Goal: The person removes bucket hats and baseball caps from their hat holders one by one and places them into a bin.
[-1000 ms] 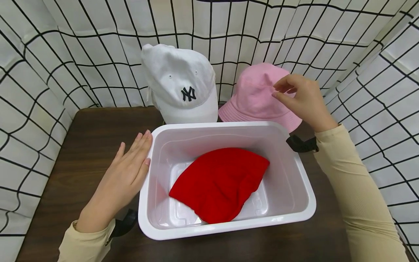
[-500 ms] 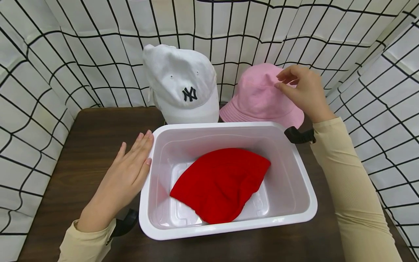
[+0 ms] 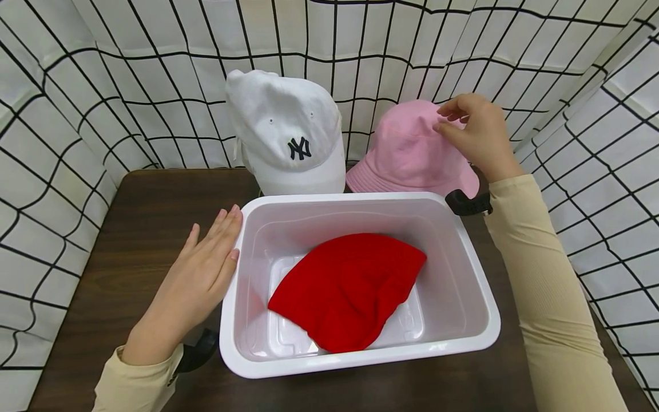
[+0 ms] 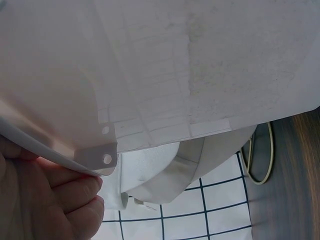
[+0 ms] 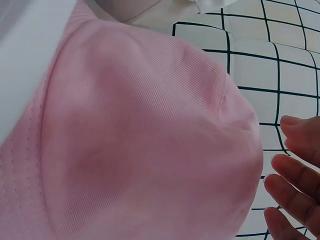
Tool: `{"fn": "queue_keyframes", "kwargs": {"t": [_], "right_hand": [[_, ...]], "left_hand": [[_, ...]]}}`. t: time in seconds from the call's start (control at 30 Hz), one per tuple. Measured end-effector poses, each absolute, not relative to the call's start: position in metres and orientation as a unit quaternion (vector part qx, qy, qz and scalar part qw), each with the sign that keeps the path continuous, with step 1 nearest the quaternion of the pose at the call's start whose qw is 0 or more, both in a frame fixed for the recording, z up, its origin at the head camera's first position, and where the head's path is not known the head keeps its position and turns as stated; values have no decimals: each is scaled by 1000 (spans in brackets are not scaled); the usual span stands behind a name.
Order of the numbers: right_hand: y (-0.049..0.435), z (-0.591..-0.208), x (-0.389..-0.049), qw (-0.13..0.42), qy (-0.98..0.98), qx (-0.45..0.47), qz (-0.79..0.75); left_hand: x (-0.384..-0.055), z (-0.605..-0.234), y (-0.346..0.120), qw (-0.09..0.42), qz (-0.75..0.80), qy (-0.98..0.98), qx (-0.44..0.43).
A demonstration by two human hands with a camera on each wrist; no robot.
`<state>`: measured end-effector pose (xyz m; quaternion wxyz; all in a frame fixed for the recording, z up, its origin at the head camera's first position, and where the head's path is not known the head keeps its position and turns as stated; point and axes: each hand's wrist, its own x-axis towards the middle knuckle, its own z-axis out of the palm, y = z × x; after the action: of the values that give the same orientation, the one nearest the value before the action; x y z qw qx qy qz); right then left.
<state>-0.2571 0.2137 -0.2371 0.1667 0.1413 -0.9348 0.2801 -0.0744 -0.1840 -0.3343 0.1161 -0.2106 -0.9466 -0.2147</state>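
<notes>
Pink hat (image 5: 145, 135), relaxed right hand (image 3: 481, 137) apart only in wrist view; left hand (image 3: 193, 277) flat.

- Long pale beige sleeves: the left sleeve (image 3: 135, 382) towards the worktop's (image 3: 141, 223) left edge, the right sleeve (image 3: 551, 297) towards its right.
- Fine ribbing and crosswise creases on the right one.
- Cuffs (image 3: 507, 186) end at the wrist; left hand (image 3: 193, 280) and right hand (image 3: 479, 134) bare.
- Left wrist: curved black piece (image 3: 198, 352).
- Right wrist: similar black attachment (image 3: 465, 203), rounded at the tip.
</notes>
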Motion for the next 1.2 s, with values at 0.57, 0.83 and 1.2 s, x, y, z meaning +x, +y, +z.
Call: {"fn": "queue_keyframes", "kwargs": {"t": [0.57, 0.83, 1.2], "right_hand": [[214, -242, -272, 145, -940, 165, 260], [214, -244, -278, 136, -944, 165, 249], [215, -246, -285, 153, -943, 161, 249]], "left_hand": [[-73, -335, -185, 111, -218, -947, -206], [-73, -335, -185, 112, -219, -947, -205], [-74, -335, -184, 116, -219, -946, -208]]}}
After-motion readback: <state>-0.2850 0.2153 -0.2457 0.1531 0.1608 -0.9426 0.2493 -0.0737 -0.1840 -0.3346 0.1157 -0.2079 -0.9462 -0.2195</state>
